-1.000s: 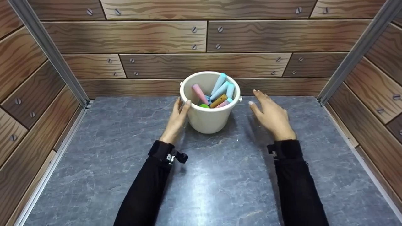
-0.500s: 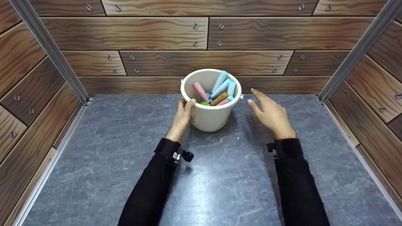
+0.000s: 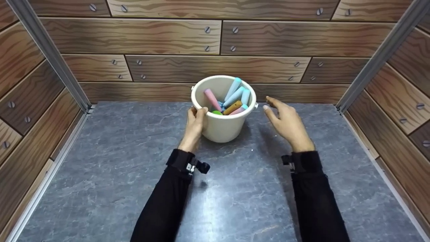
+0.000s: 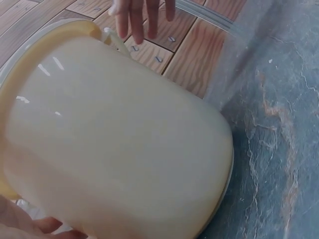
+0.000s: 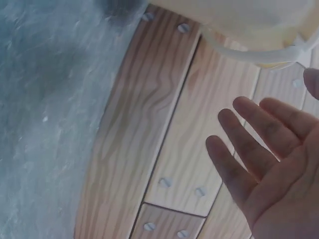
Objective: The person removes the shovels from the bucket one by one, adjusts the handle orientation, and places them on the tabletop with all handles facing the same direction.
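Observation:
A cream-white bucket (image 3: 223,129) stands upright near the back of the grey tabletop. Inside it lie several light-blue rods (image 3: 234,96), a pink rod (image 3: 212,99), a brown piece (image 3: 232,107) with small holes and a bit of something green (image 3: 217,112). My left hand (image 3: 194,127) grips the bucket's left side, its thumb at the rim; the left wrist view has part of that hand (image 4: 25,224) low in the corner. To the right of the bucket, apart from it, my right hand (image 3: 287,124) hangs in the air with its fingers extended, holding nothing.
Wood-patterned panels (image 3: 168,37) wall in the table at the back and both sides. Metal posts (image 3: 373,57) stand at the two rear corners. A thin white handle (image 5: 259,55) hangs on the bucket's far side in the right wrist view.
My left hand has shifted slightly right and closed around the bucket's left rim. The right hand stays almost where it was, and the bucket keeps its place.

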Demonstrator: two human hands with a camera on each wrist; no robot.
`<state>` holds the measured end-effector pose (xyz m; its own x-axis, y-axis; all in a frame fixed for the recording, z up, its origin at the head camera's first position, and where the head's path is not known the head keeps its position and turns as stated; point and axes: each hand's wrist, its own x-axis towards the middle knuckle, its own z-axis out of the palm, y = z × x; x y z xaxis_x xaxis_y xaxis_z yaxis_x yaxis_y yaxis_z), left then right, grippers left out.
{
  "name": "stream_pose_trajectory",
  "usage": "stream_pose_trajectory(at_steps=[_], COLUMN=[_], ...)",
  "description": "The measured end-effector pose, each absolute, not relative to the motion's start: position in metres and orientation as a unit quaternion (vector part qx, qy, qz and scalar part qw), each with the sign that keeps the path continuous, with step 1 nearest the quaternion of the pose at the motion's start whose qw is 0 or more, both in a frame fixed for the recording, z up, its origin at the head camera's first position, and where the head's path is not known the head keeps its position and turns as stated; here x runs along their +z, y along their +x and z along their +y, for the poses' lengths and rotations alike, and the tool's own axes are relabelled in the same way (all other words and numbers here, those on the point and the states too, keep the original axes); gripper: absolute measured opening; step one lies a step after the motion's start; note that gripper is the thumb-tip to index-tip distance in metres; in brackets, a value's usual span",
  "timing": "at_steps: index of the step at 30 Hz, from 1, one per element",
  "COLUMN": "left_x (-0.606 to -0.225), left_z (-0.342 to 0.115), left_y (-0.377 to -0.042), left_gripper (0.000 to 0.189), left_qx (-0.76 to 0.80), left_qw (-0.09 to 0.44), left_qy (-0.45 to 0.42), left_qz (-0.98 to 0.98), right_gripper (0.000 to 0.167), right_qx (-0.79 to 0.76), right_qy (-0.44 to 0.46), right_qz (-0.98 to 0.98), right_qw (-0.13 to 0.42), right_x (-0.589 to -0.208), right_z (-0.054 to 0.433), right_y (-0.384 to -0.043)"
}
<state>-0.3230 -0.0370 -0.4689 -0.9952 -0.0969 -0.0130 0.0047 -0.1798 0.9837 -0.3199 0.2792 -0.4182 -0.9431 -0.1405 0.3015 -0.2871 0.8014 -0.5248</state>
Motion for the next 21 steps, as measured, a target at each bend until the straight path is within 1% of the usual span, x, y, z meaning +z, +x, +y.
stream_pose_trajectory(at_steps=[5,13,21], left_x=[-0.465,-0.466,-0.464], left_z=[-0.040,-0.036,-0.037], left_y=[-0.324,-0.323,-0.321], left_gripper=[0.086,0.086,0.102], left_qx=[-0.775,-0.774,-0.811], left_qw=[0.039,0.035,-0.021], left_qy=[0.029,0.026,0.019], left_qz=[-0.630,-0.631,-0.584], right_gripper=[0.058,0.052,0.043], right_qx=[0.291,0.204,0.165], right_qy=[0.163,0.223,0.270], right_qz=[-0.932,-0.946,-0.947], right_qw=[0.142,0.119,0.058], right_x=[-0.392,-0.349,-0.329], right_z=[0.266,0.244,0.225], right_y=[-0.324,-0.334,-0.343])
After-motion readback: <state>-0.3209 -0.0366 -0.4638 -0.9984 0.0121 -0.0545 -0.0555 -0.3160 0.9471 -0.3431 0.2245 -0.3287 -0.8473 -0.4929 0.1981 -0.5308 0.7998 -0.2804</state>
